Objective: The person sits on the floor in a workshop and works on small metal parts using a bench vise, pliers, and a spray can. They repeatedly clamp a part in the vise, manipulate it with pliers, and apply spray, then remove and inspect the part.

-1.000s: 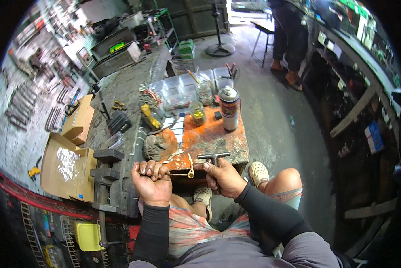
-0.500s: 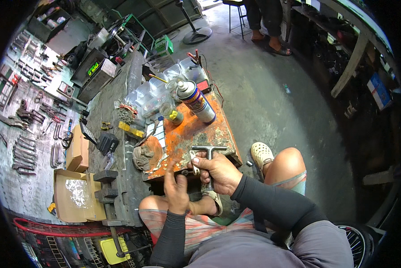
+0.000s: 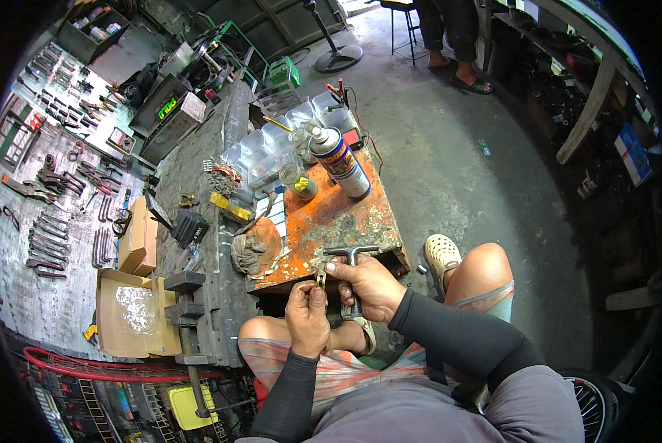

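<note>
My right hand (image 3: 368, 292) grips a metal T-handle tool (image 3: 353, 249), its crossbar on top, and pins a small pale metal piece (image 3: 321, 275) with the thumb. Just left of it, my left hand (image 3: 307, 317) is closed, fingertips beside the lower end of that piece; what they hold is too small to make out. Beyond both hands stands an orange, paint-worn box (image 3: 340, 221) bearing a spray can (image 3: 342, 164), glass jars (image 3: 298, 179), clear plastic bins (image 3: 273, 139) and a crumpled rag (image 3: 257, 247).
A bench (image 3: 213, 277) with a vise (image 3: 185, 299), cardboard boxes (image 3: 128, 314) and a tool board (image 3: 65, 192) runs along my left. A person's legs and sandals (image 3: 464, 70) stand by a stool (image 3: 401, 15). A wooden shelf rack (image 3: 589, 103) lines the right.
The long piece with a looped end that was in my left hand is no longer seen lengthwise; that hand swung lower, then closed beside my right hand. The T-handle turned more upright. The view shifted.
</note>
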Demonstrator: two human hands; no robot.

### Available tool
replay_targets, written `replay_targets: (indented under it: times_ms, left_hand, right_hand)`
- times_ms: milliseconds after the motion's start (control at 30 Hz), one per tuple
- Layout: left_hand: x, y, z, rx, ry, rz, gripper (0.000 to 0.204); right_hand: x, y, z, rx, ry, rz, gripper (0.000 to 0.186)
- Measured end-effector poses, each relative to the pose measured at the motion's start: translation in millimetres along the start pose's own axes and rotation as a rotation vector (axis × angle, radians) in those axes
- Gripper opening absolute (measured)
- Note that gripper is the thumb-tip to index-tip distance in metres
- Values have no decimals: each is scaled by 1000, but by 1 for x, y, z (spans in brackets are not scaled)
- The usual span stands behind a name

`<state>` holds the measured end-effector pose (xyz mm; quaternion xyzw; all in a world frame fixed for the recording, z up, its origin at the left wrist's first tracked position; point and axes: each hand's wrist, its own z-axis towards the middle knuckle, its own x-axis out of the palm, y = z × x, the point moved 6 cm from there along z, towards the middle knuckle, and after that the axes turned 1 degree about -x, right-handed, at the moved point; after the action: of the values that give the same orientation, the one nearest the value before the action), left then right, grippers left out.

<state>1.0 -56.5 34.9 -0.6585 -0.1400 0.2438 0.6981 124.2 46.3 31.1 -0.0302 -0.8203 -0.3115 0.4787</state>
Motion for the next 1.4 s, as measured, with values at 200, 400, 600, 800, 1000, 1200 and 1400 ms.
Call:
replay_targets:
  times_ms: [200,400,600,800,1000,1200,1400]
  left_hand:
    - [4,-13,-1,-201,45,-104,27]
    - [15,-29,-3,-508,96,-450,24]
    - [9,-27,-3,-559,70,-524,24]
    - [10,-28,-3,-557,61,-532,20]
    - [9,-31,-5,-537,79,-573,20]
    - [7,-28,-6,-513,93,-598,20]
    - [7,-27,-5,-496,87,-578,19]
  right_hand:
    - [-12,-2,6,-16,-98,-163,18]
    - [-18,-2,11,7,-21,-64,23]
    - [-13,9,5,-19,-26,-161,20]
    - [-11,13,1,-58,-55,-223,17]
    - [-12,16,0,-84,-81,-260,17]
    - [-12,15,1,-90,-83,-268,18]
    - [-11,14,1,-87,-90,-265,18]
